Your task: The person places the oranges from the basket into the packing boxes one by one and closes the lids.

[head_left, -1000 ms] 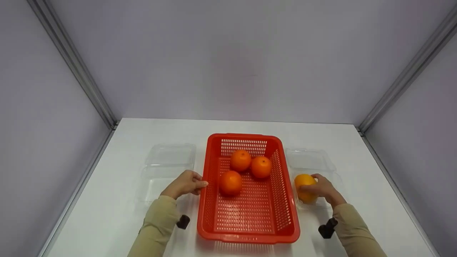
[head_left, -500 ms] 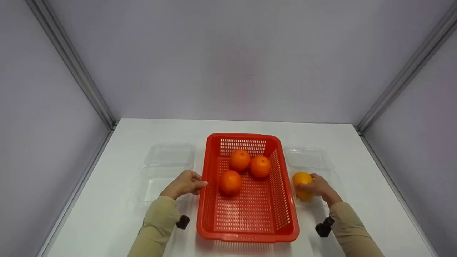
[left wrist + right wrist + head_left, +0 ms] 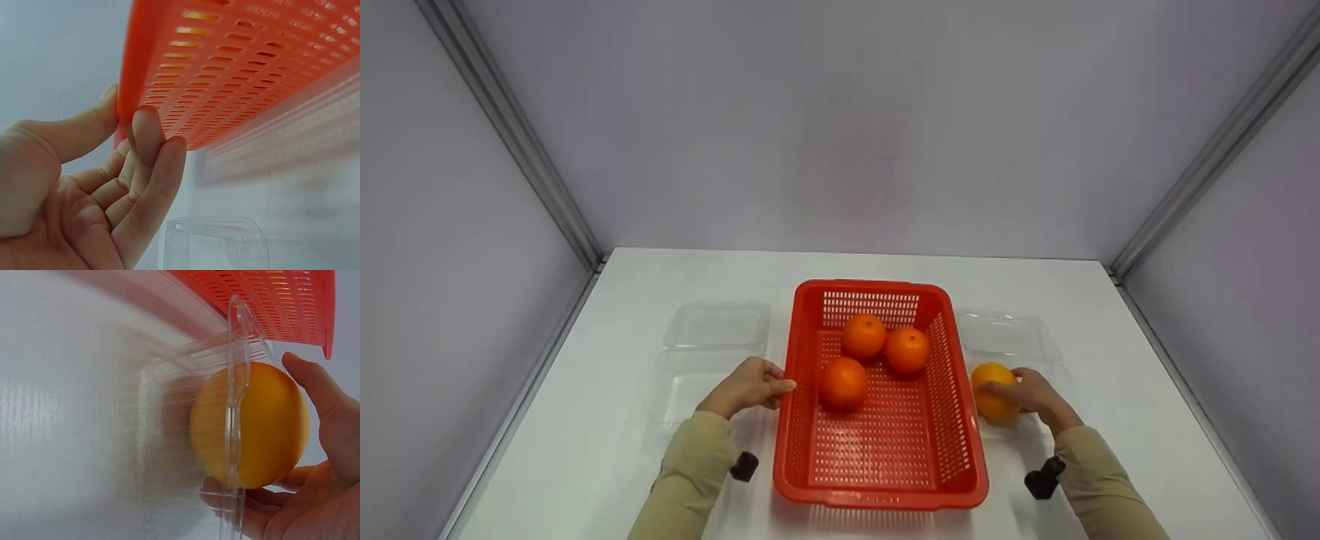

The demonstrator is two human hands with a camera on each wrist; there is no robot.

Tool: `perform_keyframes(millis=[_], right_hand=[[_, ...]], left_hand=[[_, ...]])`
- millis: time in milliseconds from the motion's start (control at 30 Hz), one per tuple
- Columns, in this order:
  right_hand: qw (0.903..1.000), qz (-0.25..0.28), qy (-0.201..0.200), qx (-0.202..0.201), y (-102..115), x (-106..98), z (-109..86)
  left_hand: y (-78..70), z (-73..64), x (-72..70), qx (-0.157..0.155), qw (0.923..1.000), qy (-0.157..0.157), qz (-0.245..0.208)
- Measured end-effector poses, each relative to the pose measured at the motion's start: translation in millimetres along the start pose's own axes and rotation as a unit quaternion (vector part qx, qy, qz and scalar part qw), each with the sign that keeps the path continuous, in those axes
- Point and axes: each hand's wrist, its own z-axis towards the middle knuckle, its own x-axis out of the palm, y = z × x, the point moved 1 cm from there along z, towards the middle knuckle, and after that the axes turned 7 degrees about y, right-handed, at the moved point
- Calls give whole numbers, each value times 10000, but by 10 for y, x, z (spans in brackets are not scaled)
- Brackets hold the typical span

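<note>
My left hand (image 3: 751, 386) pinches the left rim of a red perforated plastic basket (image 3: 877, 442), thumb above and fingers beneath, as the left wrist view shows. Three oranges lie in the basket: one at the back (image 3: 864, 336), another to its right (image 3: 908, 349) and one nearer the left wall (image 3: 843, 384). On the right, my right hand (image 3: 1037, 396) grips a yellower orange (image 3: 270, 424) between thumb and fingers. That orange is partly below the rim of a clear hinged plastic box (image 3: 239, 382); whether it touches the box floor I cannot tell.
A second clear plastic box (image 3: 718, 326) stands with its lid laid back, left of the basket. The right box's lid (image 3: 1009, 335) lies back too. Everything rests on a white table (image 3: 570, 420), with grey walls behind and at both sides.
My right hand and the yellower orange have shifted slightly left, toward the basket. The left hand keeps its grip on the rim, and the basket's three oranges stay put.
</note>
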Motion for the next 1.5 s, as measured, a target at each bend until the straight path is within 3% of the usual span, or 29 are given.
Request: perform_keyframes(millis=[733, 933, 1500], right_hand=[[9982, 177, -525, 214, 30, -148, -46], [9966, 264, -778, 39, 40, -166, -64], [9951, 244, -954, -93, 131, -210, -141]], left_hand=[[-3, -11, 13, -22, 10000, -72, 62], [-3, -12, 9, -12, 10000, -42, 36], [-6, -14, 3, 23, 10000, 41, -3]])
